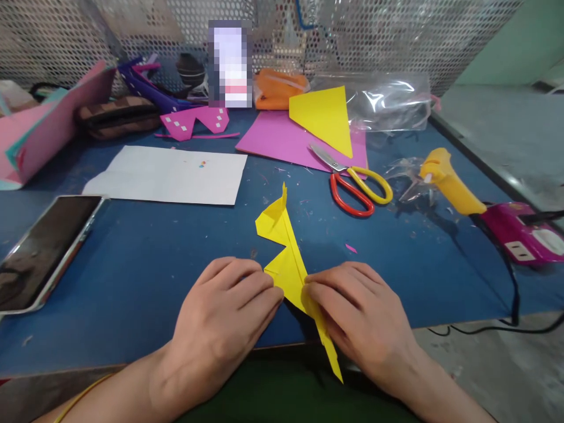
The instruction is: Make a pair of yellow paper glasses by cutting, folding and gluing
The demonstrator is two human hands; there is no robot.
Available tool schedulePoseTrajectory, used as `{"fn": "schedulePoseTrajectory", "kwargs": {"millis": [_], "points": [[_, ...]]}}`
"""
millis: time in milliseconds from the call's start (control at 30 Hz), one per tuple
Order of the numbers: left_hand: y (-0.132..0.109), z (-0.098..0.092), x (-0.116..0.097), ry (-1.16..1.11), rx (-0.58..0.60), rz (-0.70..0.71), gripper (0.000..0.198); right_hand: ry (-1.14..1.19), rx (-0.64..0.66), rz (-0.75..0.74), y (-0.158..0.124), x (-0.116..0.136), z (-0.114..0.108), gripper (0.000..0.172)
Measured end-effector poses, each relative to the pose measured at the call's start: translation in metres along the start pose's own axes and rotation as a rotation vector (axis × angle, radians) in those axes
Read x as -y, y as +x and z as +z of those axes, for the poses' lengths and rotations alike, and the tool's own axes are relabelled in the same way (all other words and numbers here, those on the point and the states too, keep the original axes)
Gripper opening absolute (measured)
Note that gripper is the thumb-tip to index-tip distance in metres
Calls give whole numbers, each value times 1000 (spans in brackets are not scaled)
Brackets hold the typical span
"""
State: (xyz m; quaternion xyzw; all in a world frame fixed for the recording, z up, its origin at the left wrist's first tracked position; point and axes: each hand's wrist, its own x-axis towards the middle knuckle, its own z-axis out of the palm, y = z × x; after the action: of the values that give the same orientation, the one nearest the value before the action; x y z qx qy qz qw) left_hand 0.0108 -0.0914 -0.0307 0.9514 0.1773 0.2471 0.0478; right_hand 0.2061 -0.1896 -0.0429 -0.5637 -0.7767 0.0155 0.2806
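Observation:
A yellow paper cutout (pixel 288 273) with a notched, mask-like outline and a narrow folded strip along its right side lies slantwise at the table's front edge. My left hand (pixel 231 311) pinches its left edge, fingers closed together. On the other side, my right hand (pixel 359 317) grips the folded strip between thumb and fingers. The strip's lower end sticks out past the table edge, and the top end bends upward. Both thumbs are mostly hidden. Beyond the cutout lie scissors (pixel 348 179) with one red and one yellow handle, blades partly on pink paper.
A yellow glue gun (pixel 453 182) stands at right beside a magenta power strip (pixel 522 232). White paper (pixel 171 176), a dark-screened phone (pixel 48 252) and a pink paper mask (pixel 196 122) lie left. Yellow paper (pixel 324 114) overlaps pink paper (pixel 273 138). A perforated metal panel (pixel 374 35) closes the back.

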Motion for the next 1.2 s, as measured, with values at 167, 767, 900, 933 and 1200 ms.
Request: {"fn": "schedulePoseTrajectory", "kwargs": {"millis": [167, 767, 900, 933, 1200], "points": [[1, -1, 0, -6, 20, -15, 23, 92, 16, 100, 0, -3, 0, 17], [0, 3, -2, -61, 37, -39, 22, 185, -3, 189, 0, -2, 1, 20], [-2, 3, -1, -73, 39, -47, 18, 143, -28, 189, -1, 0, 0, 21], [-2, 3, -1, -67, 32, -44, 19, 141, -27, 184, -1, 0, -1, 20], [-3, -2, -1, -70, -24, -30, 18, 123, -13, 145, -4, 0, -2, 15]]}}
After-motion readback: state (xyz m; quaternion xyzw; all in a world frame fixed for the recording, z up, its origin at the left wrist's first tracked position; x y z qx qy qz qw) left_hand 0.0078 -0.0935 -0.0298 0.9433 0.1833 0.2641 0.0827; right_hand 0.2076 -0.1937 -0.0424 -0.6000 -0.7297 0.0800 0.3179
